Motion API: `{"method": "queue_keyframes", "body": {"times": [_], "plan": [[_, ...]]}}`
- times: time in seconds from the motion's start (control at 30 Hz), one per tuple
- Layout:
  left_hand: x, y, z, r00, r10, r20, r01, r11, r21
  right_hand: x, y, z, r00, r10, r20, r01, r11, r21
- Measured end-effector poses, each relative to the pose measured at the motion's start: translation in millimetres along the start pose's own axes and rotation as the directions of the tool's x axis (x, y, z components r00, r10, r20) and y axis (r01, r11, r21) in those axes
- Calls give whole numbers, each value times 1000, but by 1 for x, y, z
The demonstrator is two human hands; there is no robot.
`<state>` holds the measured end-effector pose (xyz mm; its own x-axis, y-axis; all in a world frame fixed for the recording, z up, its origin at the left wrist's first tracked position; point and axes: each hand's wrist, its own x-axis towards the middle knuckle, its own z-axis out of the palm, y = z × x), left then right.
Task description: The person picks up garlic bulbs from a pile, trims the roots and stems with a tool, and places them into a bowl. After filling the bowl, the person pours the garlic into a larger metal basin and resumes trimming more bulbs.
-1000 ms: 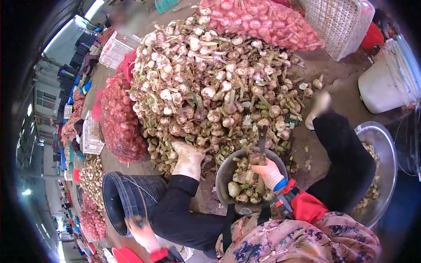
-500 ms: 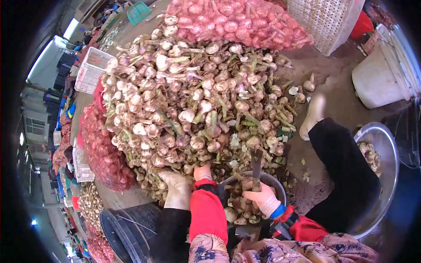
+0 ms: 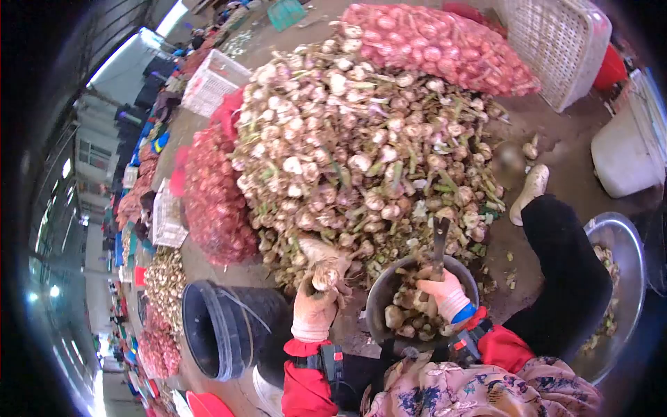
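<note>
My left hand [image 3: 316, 306], in a pale work glove, is closed around a garlic bulb [image 3: 324, 279] in front of my left boot. My right hand [image 3: 445, 293], also gloved, grips a knife [image 3: 440, 242] with its dark blade pointing up and away from me. That hand is above a metal pot [image 3: 373, 313] that stands between my legs with several trimmed garlic bulbs [image 3: 403, 314] in it. Just beyond both hands rises a large heap of garlic with stalks [image 3: 347, 153]. Fingers of the right hand partly hide the knife's handle.
Red mesh sacks of garlic [image 3: 438, 48] lie behind the heap and at its left [image 3: 212, 198]. A black bucket [image 3: 229, 330] lies tipped at my left; a wide steel basin [image 3: 629, 278] sits at my right. White crates [image 3: 559, 48] and a pale bucket [image 3: 625, 156] stand farther off.
My left hand has drawn back from the heap's edge, now with a garlic bulb in it. The right hand still grips the knife over the pot. The whole view has shifted and tilted.
</note>
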<state>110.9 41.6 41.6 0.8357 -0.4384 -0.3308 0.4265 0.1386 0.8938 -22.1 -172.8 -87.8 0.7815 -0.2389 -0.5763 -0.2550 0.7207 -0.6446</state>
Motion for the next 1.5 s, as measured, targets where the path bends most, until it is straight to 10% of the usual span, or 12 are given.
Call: {"method": "queue_keyframes", "body": {"times": [0.4, 0.47, 0.5, 0.6, 0.8, 0.93, 1.1, 1.17, 1.3, 1.33, 1.43, 1.5], "plan": [[-156, 13, -50, 877, 404, -258, -61, 627, 777, -22, 7, 33, 971, -64, 231, 100, 984, -148], [-168, 16, -61, 632, 746, -208, -182, 404, 896, -31, 5, 37, 966, -118, 231, 170, 960, -222], [-195, 14, -75, 690, 533, -490, -198, 790, 580, -32, 4, 36, 966, -91, 242, 149, 961, -235], [-242, -21, -174, 360, 633, -685, -39, 744, 667, -25, 9, 25, 976, -57, 211, 103, 972, -213], [-258, -46, -203, 244, 631, -736, -39, 765, 643, -28, -6, 20, 989, -97, 111, 121, 966, -228], [-240, -30, -177, 222, 740, -635, 20, 647, 762, -28, -7, 37, 990, -88, 107, 109, 971, -212], [-203, 8, -62, 545, 672, -501, -217, 690, 690, -22, 5, 40, 987, -78, 139, 99, 983, -153], [-199, 4, -50, 439, 847, -301, 10, 330, 944, -24, 2, 48, 988, -60, 141, 91, 971, -222], [-222, 10, -99, 338, 594, -730, -195, 803, 564, -25, 3, 52, 990, -35, 137, 64, 974, -217], [-231, 16, -105, 294, 684, -667, 395, 549, 737, -23, 5, 51, 990, -40, 137, 75, 963, -259], [-238, 15, -102, 389, 842, -373, 750, -55, 659, -11, 22, 42, 984, -66, 166, 99, 975, -201], [-207, 25, -77, 581, 771, -262, 351, 54, 935, -8, 27, 38, 987, -38, 155, 72, 973, -221]]}}
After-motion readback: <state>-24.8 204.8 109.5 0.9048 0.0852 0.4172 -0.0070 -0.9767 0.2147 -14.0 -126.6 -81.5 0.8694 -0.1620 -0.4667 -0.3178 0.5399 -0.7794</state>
